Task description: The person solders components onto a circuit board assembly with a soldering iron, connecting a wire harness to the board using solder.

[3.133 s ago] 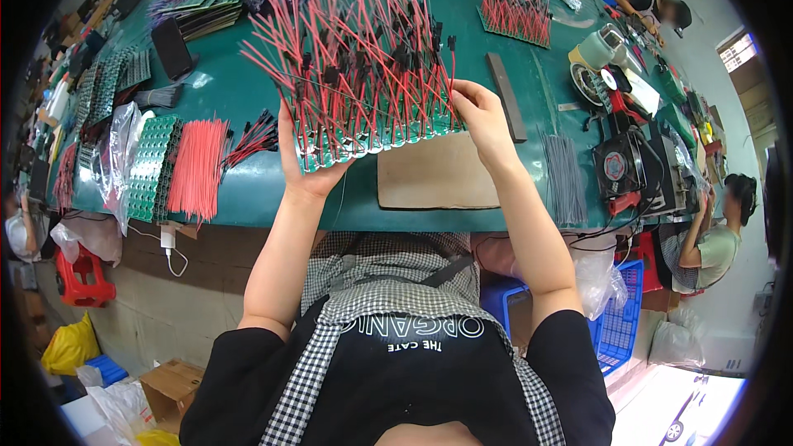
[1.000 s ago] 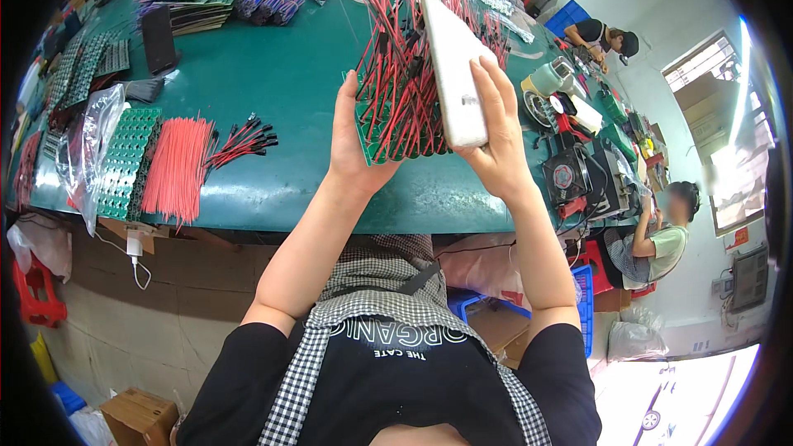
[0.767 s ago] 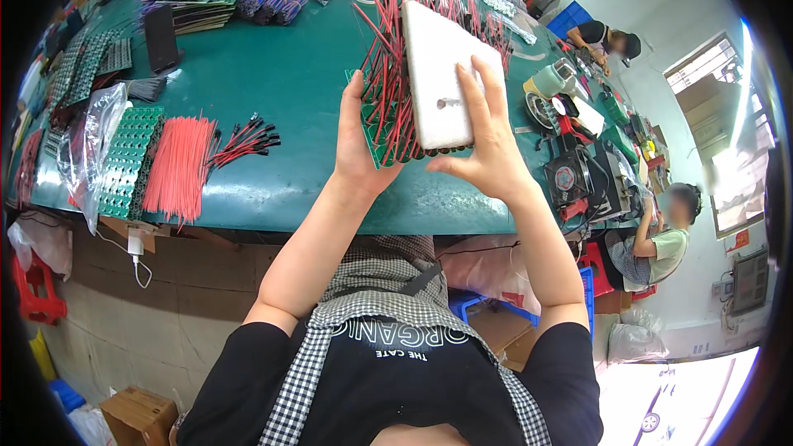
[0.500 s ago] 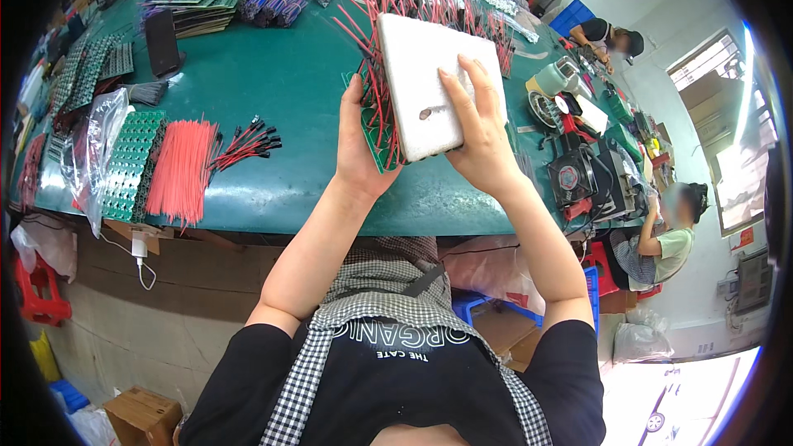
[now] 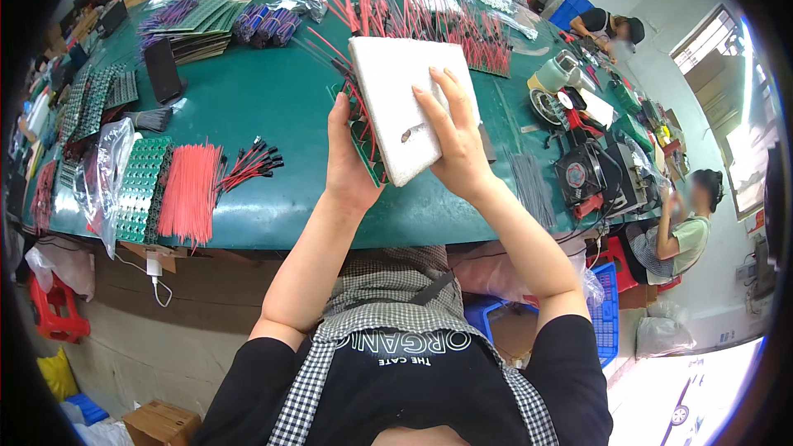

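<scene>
Above the green table's near edge I hold a stack tilted between both hands. Its front is a white foam slab (image 5: 392,91) with a small hole. Behind it sits a green circuit board (image 5: 361,139), showing along the slab's left side, and red wires (image 5: 353,12) stick out past the top. My left hand (image 5: 351,157) grips the board side, thumb up along the edge; its other fingers are hidden. My right hand (image 5: 458,144) clasps the slab from the right, fingers spread on its white face and thumb out of sight.
To the left lie red wires (image 5: 192,194), a green board stack (image 5: 142,190) and black-tipped wires (image 5: 252,167). A phone (image 5: 163,70) stands behind them. At right are grey wires (image 5: 531,190) and a fan device (image 5: 578,173). Wired boards (image 5: 483,41) lie at the back; co-workers sit around.
The slab and board, held in both hands, have shifted left and toward me and tilted more. Grey wires at the right of the table have come into sight.
</scene>
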Action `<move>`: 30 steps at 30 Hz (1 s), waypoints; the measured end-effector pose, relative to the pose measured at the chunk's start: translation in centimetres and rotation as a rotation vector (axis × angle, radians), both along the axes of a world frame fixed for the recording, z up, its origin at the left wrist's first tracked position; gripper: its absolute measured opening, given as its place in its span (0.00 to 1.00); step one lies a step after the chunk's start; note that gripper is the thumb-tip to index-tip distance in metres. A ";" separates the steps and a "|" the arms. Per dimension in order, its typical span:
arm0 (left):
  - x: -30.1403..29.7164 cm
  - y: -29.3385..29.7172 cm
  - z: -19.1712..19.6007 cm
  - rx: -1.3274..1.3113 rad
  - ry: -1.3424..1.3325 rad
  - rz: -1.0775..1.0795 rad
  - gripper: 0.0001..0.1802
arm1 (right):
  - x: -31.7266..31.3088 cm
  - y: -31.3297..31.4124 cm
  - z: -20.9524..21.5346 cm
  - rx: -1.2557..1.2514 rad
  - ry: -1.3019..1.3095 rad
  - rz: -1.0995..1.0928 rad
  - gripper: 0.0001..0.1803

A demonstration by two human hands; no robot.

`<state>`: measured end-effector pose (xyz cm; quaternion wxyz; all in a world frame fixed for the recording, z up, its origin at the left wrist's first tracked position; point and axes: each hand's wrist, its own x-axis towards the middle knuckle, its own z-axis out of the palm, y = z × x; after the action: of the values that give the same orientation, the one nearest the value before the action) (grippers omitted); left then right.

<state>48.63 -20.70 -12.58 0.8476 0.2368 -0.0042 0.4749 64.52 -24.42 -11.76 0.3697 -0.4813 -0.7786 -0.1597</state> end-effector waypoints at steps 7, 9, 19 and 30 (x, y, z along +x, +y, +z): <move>0.3 0.7 3.1 0.297 0.732 0.132 0.39 | -1.5 2.7 -6.2 0.078 0.543 0.116 0.44; 2.4 2.3 2.9 0.445 1.159 0.236 0.48 | -2.7 4.0 -9.0 0.048 0.981 0.295 0.42; 14.6 -1.4 -0.5 1.014 2.272 0.108 0.55 | -4.7 3.0 -16.1 0.057 1.825 0.319 0.22; 17.0 -7.4 -9.9 1.055 2.423 0.300 0.52 | -2.9 -5.5 -11.6 -0.450 1.899 -0.125 0.33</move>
<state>65.65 -28.06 -22.49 0.0625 0.8036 0.5919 -0.0050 61.60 -29.92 -23.37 0.7331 -0.5096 -0.1425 0.4272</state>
